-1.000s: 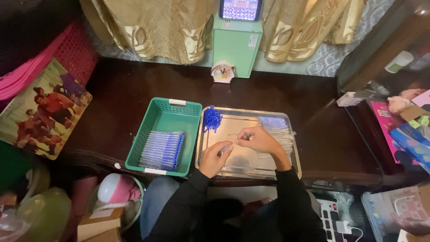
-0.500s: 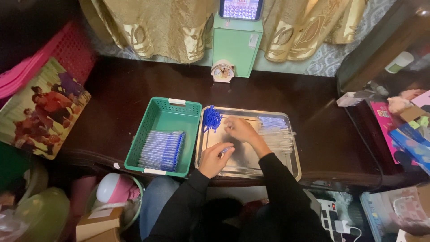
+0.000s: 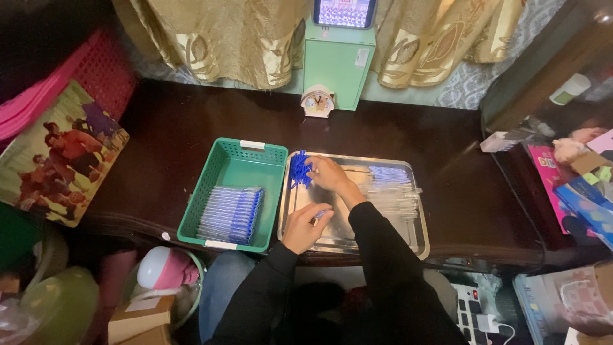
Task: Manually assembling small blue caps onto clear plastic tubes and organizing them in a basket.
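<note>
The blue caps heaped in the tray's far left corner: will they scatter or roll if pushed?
Probably scatter: the blue caps lie loose in a small heap under the right hand. They look small and light. The metal tray looks smooth, so they may slide; its rim should contain them.

a person seen from above, from their own head camera. both arms are covered by long black sleeves of a soft, plain fabric with no print or logo visible. each sleeve ends in a snug cuff at the wrist. the left hand point(image 3: 307, 227) and the right hand point(image 3: 330, 175) are bare, with no gloves, rings or watch to be seen. below the arms, blue denim trousers show over the left thigh. the rest of the lap is too dark to make out.
</note>
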